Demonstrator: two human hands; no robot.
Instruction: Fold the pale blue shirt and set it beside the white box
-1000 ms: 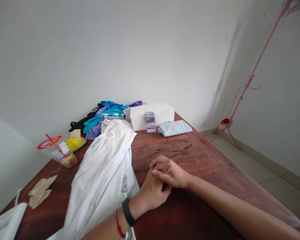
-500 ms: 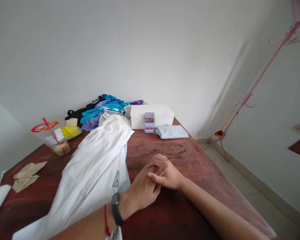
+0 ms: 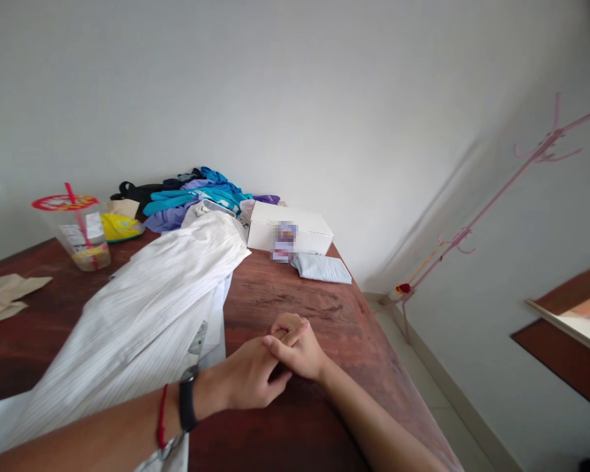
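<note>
My left hand [image 3: 248,375] and my right hand [image 3: 299,349] are clasped together above the brown wooden table [image 3: 280,432]. The right fingers and thumb wrap over the left hand, whose own fingers are closed and partly hidden. No object shows between the palms. A black wristband [image 3: 187,401] and a red string bracelet [image 3: 162,417] circle my left wrist. Beside my left forearm lies a white striped garment [image 3: 142,301], stretched along the table.
Farther back stand a white box [image 3: 270,221], a small blurred packet [image 3: 284,242] and a folded light-blue cloth [image 3: 323,268]. Heaped clothes [image 3: 191,203] lie against the wall. At left are a plastic cup [image 3: 86,239], a yellow packet [image 3: 120,227] and brown paper [image 3: 10,295]. A pink coat stand [image 3: 491,193] rises at right.
The view has turned to the right and tilted, so the table and its things sit farther left. My hands stay clasped in the same way.
</note>
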